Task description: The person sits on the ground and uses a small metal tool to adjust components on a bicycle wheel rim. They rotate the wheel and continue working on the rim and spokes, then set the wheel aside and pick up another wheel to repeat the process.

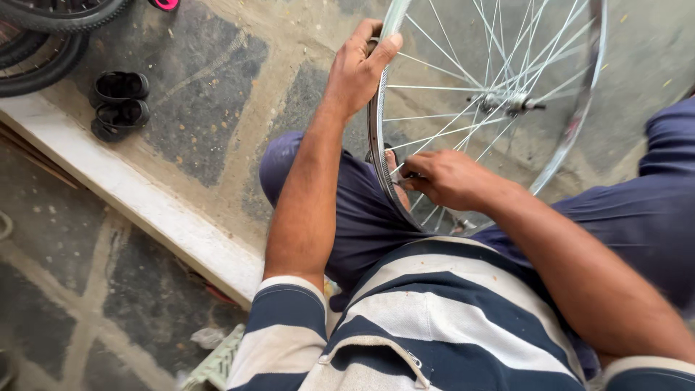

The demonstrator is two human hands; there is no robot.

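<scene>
A bare silver bicycle wheel (579, 123) with thin spokes and a hub (507, 101) stands upright between my knees. My left hand (358, 69) grips the rim at its upper left. My right hand (445, 177) is closed at the lower left of the rim, pinching something small where a spoke meets the rim; what it holds is too hidden to name. I sit in dark blue trousers and a blue and white striped shirt.
A pair of black sandals (119, 101) lies on the stone floor at the left. Black bicycle tyres (43, 36) fill the top left corner. A white stone step edge (145, 195) runs diagonally below them. A pale green crate corner (217, 366) shows at the bottom.
</scene>
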